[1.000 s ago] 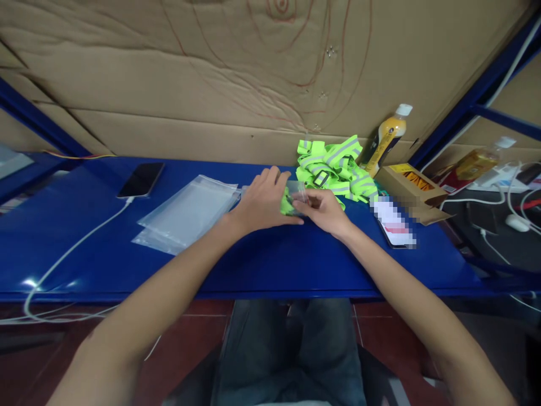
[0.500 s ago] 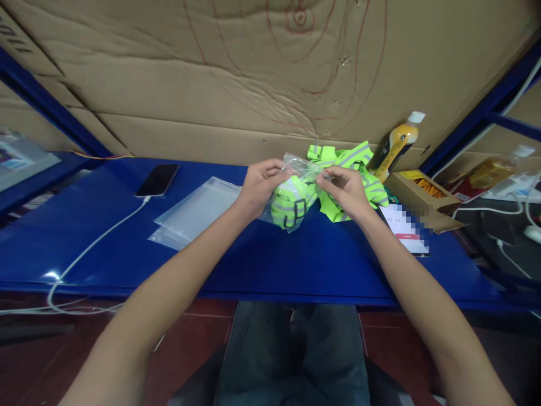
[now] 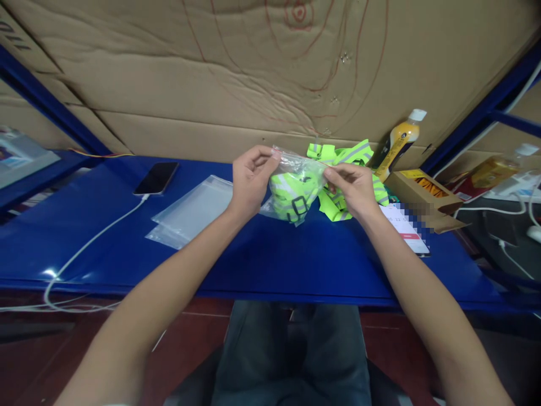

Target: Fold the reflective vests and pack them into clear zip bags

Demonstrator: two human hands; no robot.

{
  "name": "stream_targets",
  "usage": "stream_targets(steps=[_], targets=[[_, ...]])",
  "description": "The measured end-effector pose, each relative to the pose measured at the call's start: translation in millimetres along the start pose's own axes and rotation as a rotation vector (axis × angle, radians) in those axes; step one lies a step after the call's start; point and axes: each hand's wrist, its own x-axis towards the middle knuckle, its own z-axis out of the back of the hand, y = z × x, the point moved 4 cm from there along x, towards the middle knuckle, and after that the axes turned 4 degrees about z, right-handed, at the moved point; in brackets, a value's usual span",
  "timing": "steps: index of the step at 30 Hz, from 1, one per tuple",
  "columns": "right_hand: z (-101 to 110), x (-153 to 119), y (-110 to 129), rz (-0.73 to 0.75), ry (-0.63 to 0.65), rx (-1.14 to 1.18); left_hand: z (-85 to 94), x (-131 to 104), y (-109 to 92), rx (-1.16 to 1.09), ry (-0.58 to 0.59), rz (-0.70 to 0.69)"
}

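Observation:
A clear plastic bag [image 3: 298,162] hangs between my two hands, its top edge stretched from one to the other. Inside it is a bundled neon-yellow reflective strap [image 3: 291,194] with a dark buckle near the bottom. My left hand [image 3: 253,176] pinches the bag's upper left corner between thumb and fingers. With thumb and forefinger, my right hand [image 3: 351,186] grips the upper right corner. Behind the bag and the right hand lies a loose pile of similar neon straps [image 3: 357,155], partly hidden. Flat clear bags [image 3: 196,210] lie left of my left hand.
On the blue table [image 3: 270,265], a black phone [image 3: 156,179] with a white cable lies left. A lit phone [image 3: 406,228], an open cardboard box [image 3: 422,192] and a yellow drink bottle [image 3: 397,144] are at right. A cardboard wall [image 3: 190,84] rises behind.
My hands have moved apart, the left going left and slightly up, the right slightly right. The bag's top edge, bunched before, is now pulled straight.

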Motion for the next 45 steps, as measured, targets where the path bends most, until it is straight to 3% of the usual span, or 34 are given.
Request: stream_targets(steps=[5, 11, 17, 22, 28, 34, 39, 45], targets=[[3.3, 0.5, -3.0, -0.051, -0.11, 0.132, -2.6, -2.3, 3.1, -0.011, -0.012, -0.005], [2.7, -0.5, -3.1, 0.007, -0.17, 0.091, -2.3, -4.0, 3.2, -0.054, -0.065, 0.031], [-4.3, -1.9, -2.9, 0.043, -0.088, 0.067, -3.0, -4.5, 3.4, -0.06, -0.062, 0.01], [-4.8, -4.1, -1.4, 0.144, -0.102, 0.017, -13.0, -11.2, -2.9, 0.012, 0.071, 0.041], [-15.3, -7.0, 4.0, 0.102, -0.036, 0.071, -19.5, -19.1, -12.4, 0.022, 0.102, 0.001], [-22.4, -13.0, 14.6, 0.1, -0.046, -0.03, -19.3, -18.9, -9.7, 0.058, 0.109, 0.033], [-26.4, -17.1, 15.7, 0.073, 0.022, -0.062, -19.4, -20.6, -13.8, 0.158, 0.121, -0.04], [-30.8, -20.0, 19.3, 0.107, 0.033, -0.101, -21.4, -21.6, -14.5, 0.14, 0.146, 0.009]])
